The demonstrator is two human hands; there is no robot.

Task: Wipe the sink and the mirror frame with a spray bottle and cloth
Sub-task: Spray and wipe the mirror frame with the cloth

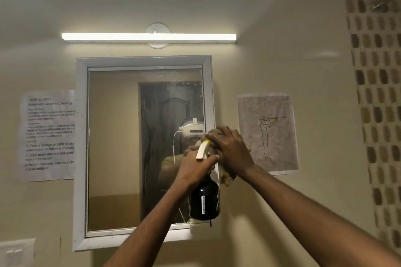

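Mirror frame [208, 93]: white, fixed on the beige wall under the lit tube lamp [148, 37]; its right side is the part under work.
Cloth [224, 174]: yellowish and crumpled, pressed on the right side of the frame, with its lower end hanging below the hand.
Right hand [231, 149]: lies flat over the cloth, fingers spread a little and pushing it against the frame; the skin looks wet.
Spray bottle [205, 199]: dark body and cream trigger head, held upright just beside the cloth, in front of the frame's lower right part.
Left hand [196, 166]: fingers closed around the bottle neck, under the trigger.
Step in hand: wiping of the frame, it seems, on the right side.
Sink: not in view.
Next move: probably needs the cloth to slide along the frame with steady pressure, while the bottle stays clear of the glass.
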